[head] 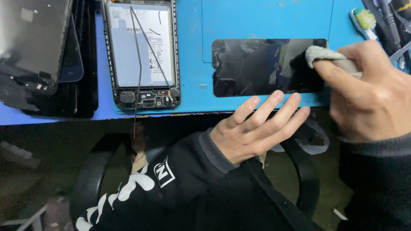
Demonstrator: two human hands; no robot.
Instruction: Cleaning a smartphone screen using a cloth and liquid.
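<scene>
Head view. My right hand point(370, 92) comes in from 3 o'clock, its fingers point(338, 70) clamped on a small wad of grey-white cloth point(327, 54). The cloth is pressed onto the right end of the black phone screen panel point(261, 66), which lies flat and lengthwise on the blue mat point(265, 19) that covers the surface, right of the frame's centre. The glass shows smears and pale reflections.

My left hand point(257, 126) comes up from 6 o'clock, flat, fingers point(278, 100) straight and lying close together, holding nothing. The fingertips touch the near long edge of the panel at the mat's front rim; the palm hangs off the edge of the surface.

At 10 o'clock from the panel, well apart: an opened phone body point(141, 53), back off, pale battery exposed, small circuit board at its near end. A thin dark wire point(138, 64) runs across it and hangs past the front edge of the surface.

At far 9 o'clock: a stack of dark screen panels point(43, 55), overlapping, edges uneven.

At 1 o'clock, in the corner: a brush with pale bristles point(364, 19), just beside dark tool handles point(391, 19).

Below the surface: a black chair frame point(306, 171), dim floor, details unclear.
</scene>
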